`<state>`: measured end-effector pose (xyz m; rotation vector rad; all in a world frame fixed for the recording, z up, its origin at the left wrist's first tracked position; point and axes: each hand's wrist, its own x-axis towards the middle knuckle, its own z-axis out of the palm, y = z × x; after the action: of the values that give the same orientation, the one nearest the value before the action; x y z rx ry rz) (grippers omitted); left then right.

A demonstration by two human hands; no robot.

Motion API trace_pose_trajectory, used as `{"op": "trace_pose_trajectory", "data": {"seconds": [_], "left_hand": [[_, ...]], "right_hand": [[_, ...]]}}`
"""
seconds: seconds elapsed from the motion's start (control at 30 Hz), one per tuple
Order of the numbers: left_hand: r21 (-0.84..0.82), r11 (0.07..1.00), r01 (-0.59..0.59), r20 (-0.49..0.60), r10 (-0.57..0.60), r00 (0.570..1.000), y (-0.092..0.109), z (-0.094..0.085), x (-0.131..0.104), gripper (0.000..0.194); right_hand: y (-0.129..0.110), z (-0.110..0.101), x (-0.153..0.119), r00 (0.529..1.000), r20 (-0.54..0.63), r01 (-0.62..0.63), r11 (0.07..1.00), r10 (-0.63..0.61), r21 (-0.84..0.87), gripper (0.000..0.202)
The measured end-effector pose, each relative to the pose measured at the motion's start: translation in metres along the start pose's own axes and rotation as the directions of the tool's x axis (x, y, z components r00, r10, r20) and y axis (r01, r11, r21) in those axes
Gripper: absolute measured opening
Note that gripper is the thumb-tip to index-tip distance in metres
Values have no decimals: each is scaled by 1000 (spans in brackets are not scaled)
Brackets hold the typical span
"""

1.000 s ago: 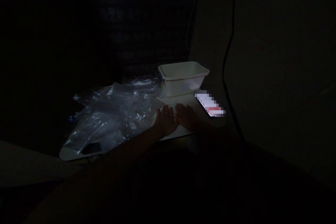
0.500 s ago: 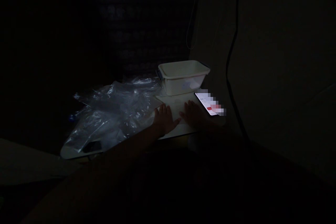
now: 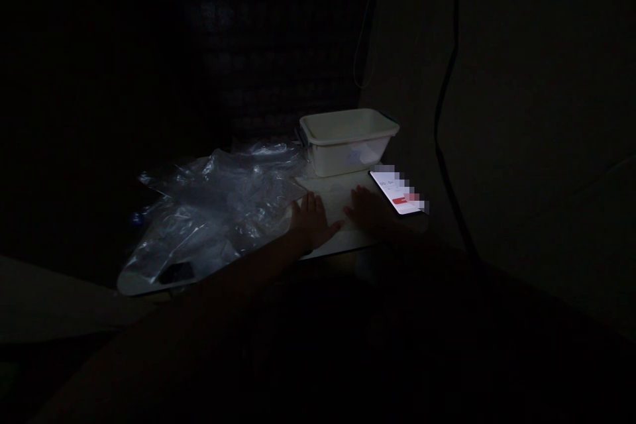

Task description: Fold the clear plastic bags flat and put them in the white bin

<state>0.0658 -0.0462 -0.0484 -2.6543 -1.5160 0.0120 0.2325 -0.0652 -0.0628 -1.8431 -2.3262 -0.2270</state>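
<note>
My left hand lies palm down with its fingers apart on the pale table top, at the right edge of a heap of clear plastic bags. To its right, my right hand also rests flat, fingers stretched forward, though it is very dark. Neither hand holds anything. A phone with a lit screen lies just right of my right hand. Beyond both hands stands a white plastic tub, open at the top with dark handles.
A small dark object sits near the table's front left corner. A black cable hangs down the wall on the right. Behind the table is a dark ridged surface. The surroundings are mostly too dark to make out.
The view has shifted very slightly. Both hands stay flat in nearly the same places, and the tub, bags and phone have not visibly moved on the table.
</note>
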Motion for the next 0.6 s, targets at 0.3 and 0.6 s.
{"op": "trace_pose_trajectory", "data": {"seconds": [0.3, 0.6], "left_hand": [[-36, 999, 19, 17, -19, 1000, -2, 0, 0, 70], [18, 1000, 11, 9, -11, 1000, -1, -3, -1, 60]], "right_hand": [[6, 9, 7, 996, 50, -75, 997, 77, -35, 64], [6, 4, 6, 995, 61, -76, 996, 79, -45, 64]]}}
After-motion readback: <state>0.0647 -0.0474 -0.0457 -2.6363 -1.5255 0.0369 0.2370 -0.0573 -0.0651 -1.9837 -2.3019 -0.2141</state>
